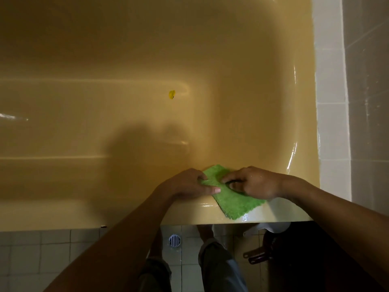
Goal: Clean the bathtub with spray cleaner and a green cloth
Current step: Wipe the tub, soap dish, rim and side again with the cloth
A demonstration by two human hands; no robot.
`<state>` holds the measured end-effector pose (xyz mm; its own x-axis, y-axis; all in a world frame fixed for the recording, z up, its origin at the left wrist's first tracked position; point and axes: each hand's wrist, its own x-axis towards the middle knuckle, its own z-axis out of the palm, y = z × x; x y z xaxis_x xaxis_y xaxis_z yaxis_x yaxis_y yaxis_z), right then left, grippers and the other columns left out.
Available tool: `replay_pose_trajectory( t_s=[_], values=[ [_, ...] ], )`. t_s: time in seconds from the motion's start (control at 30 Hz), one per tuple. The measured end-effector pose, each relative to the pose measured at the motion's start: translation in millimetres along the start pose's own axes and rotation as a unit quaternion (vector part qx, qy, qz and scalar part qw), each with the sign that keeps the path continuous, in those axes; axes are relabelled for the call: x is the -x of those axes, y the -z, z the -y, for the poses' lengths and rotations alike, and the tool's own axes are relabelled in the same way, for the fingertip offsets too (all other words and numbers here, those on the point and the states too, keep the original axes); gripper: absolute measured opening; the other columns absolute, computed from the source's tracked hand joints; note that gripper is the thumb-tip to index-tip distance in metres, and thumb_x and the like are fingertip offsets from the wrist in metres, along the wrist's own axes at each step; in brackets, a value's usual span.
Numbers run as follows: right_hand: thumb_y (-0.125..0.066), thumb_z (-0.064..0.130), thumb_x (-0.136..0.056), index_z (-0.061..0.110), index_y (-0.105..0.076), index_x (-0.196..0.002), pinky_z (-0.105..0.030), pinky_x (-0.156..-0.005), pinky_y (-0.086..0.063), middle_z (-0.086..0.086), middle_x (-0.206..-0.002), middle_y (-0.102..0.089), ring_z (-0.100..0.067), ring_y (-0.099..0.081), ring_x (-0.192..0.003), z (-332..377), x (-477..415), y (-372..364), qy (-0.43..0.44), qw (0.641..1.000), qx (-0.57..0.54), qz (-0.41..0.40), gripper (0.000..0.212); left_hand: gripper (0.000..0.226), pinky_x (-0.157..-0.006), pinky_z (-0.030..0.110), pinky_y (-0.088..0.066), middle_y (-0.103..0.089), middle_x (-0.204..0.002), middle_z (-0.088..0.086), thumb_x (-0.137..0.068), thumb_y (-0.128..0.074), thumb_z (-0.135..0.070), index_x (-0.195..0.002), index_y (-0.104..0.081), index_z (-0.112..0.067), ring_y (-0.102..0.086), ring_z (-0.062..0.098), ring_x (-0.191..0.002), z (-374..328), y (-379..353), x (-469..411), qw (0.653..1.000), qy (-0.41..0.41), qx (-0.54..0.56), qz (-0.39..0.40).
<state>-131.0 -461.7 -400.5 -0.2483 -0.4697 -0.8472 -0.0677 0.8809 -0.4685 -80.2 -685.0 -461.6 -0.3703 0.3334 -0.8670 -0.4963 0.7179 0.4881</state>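
two bare forearms are stretched forward from the lower edge of the view, and the green cloth (235, 202) is held between them. it lies flat on the near rim of the bathtub (126, 213), towards the right end, with its far corner reaching over the inner edge. the left hand (189, 185) pinches the cloth's left edge between thumb and fingers. the right hand (254, 183) has its fingers curled onto the middle of the cloth and grips it there.

the step in hand is judged to be readying or folding the cloth on the wet, glossy rim before wiping. it would be done well if the cloth were folded into a flat pad and kept pressed by a spread palm. long overlapping strokes could then be drawn along the rim and down the inner wall, so that no strip is missed. slipping on the wet enamel should be guarded against.

counted: one cloth, two hands, one bathtub. one small yellow scrap (172, 94) lies on the tub floor, well apart from the cloth, and may need to be picked out. one round floor drain (175, 240) is set in the tiled floor (52, 249) below the rim. no spray bottle can be made out with certainty; a white object (271, 226) under the rim cannot be identified.
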Motion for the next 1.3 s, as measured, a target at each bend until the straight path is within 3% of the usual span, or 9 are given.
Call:
replay_pose_trajectory(
  t_s=[0.1, 0.27, 0.33, 0.5, 0.6, 0.73, 0.87, 1.0, 1.3],
  values=[
    [-0.062, 0.035, -0.1, 0.026, -0.05, -0.147, -0.029, -0.104, -0.044, -0.001, -0.141, -0.058, -0.018, -0.055, -0.125, 3.6, -6.4, 3.6, -0.002, 0.999, 0.02, -0.038, 0.05, 0.089, -0.112, 0.037, -0.041, -0.045, -0.153, 0.0, -0.075, -0.072, -0.076, -0.145, -0.051, -0.025, -0.047, 0.019, -0.135, 0.2, -2.2, 2.2, 1.0, -0.002, 0.009, 0.006],
    [-0.06, 0.038, -0.097, 0.032, -0.021, -0.161, -0.041, -0.125, -0.008, 0.006, -0.171, -0.009, -0.015, -0.002, -0.156, 19.0, -22.6, 3.0, 0.005, 0.992, 0.107, 0.062, 0.075, 0.116, -0.112, 0.044, -0.042, -0.052, -0.145, -0.004, -0.046, -0.068, -0.092, -0.141, -0.05, -0.027, -0.052, 0.016, -0.129, 3.6, -1.2, 5.0, 1.0, 0.012, 0.024, 0.003],
    [-0.064, 0.04, -0.092, 0.034, -0.018, -0.162, -0.044, -0.124, -0.012, 0.002, -0.171, -0.002, -0.019, -0.001, -0.157, 20.3, -25.9, 5.2, -0.016, 0.992, 0.065, 0.112, 0.084, 0.12, -0.114, 0.046, -0.04, -0.054, -0.141, -0.007, -0.039, -0.066, -0.095, -0.138, -0.05, -0.028, -0.053, 0.015, -0.128, 6.3, -1.2, 3.7, 0.999, 0.009, 0.034, -0.001],
    [-0.068, 0.079, -0.072, 0.044, 0.003, -0.16, -0.048, -0.124, -0.014, 0.01, -0.171, -0.001, -0.02, -0.005, -0.157, 16.2, -28.6, -7.8, -0.017, 0.983, 0.09, 0.161, 0.119, 0.094, -0.11, 0.034, -0.042, -0.052, -0.146, -0.006, -0.068, -0.078, -0.075, -0.142, -0.049, -0.026, -0.051, 0.011, -0.127, 9.2, 5.8, 13.6, 0.999, -0.009, 0.038, 0.026],
    [-0.055, 0.088, -0.075, 0.049, 0.007, -0.158, -0.047, -0.125, -0.005, 0.015, -0.17, 0.005, -0.015, 0.004, -0.156, 14.0, -27.7, -12.0, -0.006, 0.983, 0.094, 0.155, 0.11, 0.086, -0.114, 0.043, -0.037, -0.049, -0.152, -0.009, -0.073, -0.061, -0.084, -0.144, -0.048, -0.038, -0.049, 0.014, -0.131, 22.4, 15.5, 34.2, 0.999, -0.007, -0.031, 0.034],
    [-0.025, 0.077, -0.096, 0.046, -0.004, -0.16, -0.039, -0.125, -0.002, 0.019, -0.167, -0.006, -0.012, 0.002, -0.156, 25.6, -19.1, -11.1, -0.018, 0.989, 0.061, 0.135, 0.074, 0.097, -0.12, 0.065, -0.003, -0.032, -0.162, -0.022, -0.068, -0.013, -0.102, -0.15, -0.034, -0.054, -0.03, 0.009, -0.15, 65.5, 28.4, 73.4, 0.987, 0.014, -0.157, 0.004],
    [-0.014, 0.064, -0.104, 0.047, -0.016, -0.159, -0.036, -0.123, -0.003, 0.021, -0.167, -0.012, -0.007, -0.003, -0.155, 32.6, -32.9, -23.2, -0.041, 0.994, 0.072, 0.075, 0.058, 0.099, -0.12, 0.052, -0.015, -0.034, -0.16, -0.026, -0.071, 0.012, -0.096, -0.152, -0.028, -0.057, -0.033, 0.003, -0.148, 110.5, 39.9, 104.6, 0.966, 0.008, -0.245, -0.078],
    [-0.014, 0.063, -0.105, 0.046, -0.02, -0.159, -0.038, -0.125, -0.005, 0.015, -0.169, -0.013, -0.01, -0.005, -0.156, 31.1, -54.3, -32.4, -0.065, 0.991, 0.1, 0.061, 0.057, 0.079, -0.112, 0.034, -0.034, -0.04, -0.157, -0.026, -0.085, -0.004, -0.087, -0.15, -0.037, -0.056, -0.039, 0.003, -0.144, 123.4, 49.1, 113.3, 0.962, 0.009, -0.251, -0.106],
    [-0.013, 0.06, -0.106, 0.041, -0.01, -0.162, -0.045, -0.127, -0.004, 0.007, -0.171, -0.006, -0.016, 0.0, -0.157, 14.6, -102.4, -33.0, -0.072, 0.979, 0.168, 0.095, 0.059, 0.064, -0.106, 0.029, -0.038, -0.041, -0.156, -0.027, -0.095, -0.017, -0.077, -0.151, -0.038, -0.053, -0.04, 0.004, -0.143, 125.6, 49.1, 106.3, 0.953, -0.016, -0.271, -0.132]
  ],
)
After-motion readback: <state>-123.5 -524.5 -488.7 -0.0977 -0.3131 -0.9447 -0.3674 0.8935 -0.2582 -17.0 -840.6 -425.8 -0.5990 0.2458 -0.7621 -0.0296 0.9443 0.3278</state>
